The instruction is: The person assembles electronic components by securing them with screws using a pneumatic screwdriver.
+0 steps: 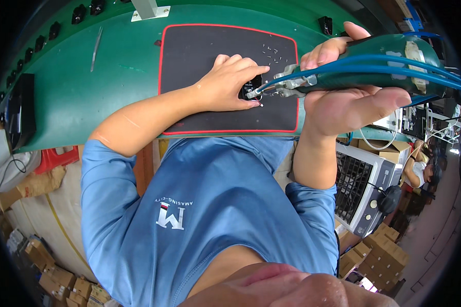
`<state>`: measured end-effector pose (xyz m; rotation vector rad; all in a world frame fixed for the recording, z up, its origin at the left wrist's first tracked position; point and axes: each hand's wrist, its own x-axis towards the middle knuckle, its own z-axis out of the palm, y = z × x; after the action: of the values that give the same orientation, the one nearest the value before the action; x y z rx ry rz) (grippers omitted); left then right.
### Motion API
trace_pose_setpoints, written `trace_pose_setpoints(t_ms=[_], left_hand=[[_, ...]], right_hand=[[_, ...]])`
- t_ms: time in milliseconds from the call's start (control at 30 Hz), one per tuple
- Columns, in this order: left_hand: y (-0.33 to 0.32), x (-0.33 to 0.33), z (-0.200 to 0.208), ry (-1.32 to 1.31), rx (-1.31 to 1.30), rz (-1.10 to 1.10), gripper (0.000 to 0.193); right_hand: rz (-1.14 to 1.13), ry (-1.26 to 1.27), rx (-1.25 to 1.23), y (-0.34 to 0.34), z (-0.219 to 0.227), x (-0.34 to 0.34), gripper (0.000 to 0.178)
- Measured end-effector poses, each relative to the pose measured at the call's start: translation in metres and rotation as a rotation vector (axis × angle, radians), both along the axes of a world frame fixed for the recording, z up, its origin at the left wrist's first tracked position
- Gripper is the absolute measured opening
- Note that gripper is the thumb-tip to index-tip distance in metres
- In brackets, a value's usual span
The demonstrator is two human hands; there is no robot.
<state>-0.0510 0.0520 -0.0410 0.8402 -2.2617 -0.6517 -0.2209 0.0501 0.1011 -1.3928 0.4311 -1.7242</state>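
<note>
My left hand (230,82) lies on the mat with its fingers closed round a small black part (250,88), holding it down. Thin wires show at the part's near edge, and my fingers cover much of it. In my right hand (338,105) is a thick green powered screwdriver (363,69), lying across the palm with the fingers round its body and the thumb stretched out. Blue hoses run along the tool. Its metal nose (292,83) points left, and the tip meets the black part or sits just over it; I cannot tell which.
Several tiny screws (272,51) are scattered on the red-edged black mat (189,56). Tweezers (96,48) lie on the green table (123,82), near a black box (24,110). Small black units line the far edge. Right of me stand an air cooler (366,192) and cartons; another person (419,171) sits beyond.
</note>
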Motion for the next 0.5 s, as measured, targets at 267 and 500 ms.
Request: trace_pose_setpoints(t_ms=[267,500], left_hand=[[0.0004,-0.0006,0.0025,-0.006,0.030,-0.001,0.078],[0.0004,-0.0006,0.0023,0.000,0.015,-0.004,0.077]], right_hand=[[-0.067,0.023,0.019,0.0051,-0.0004,0.0020,0.111],[-0.092,0.067,0.036,0.0027,-0.0049,-0.0020,0.110]])
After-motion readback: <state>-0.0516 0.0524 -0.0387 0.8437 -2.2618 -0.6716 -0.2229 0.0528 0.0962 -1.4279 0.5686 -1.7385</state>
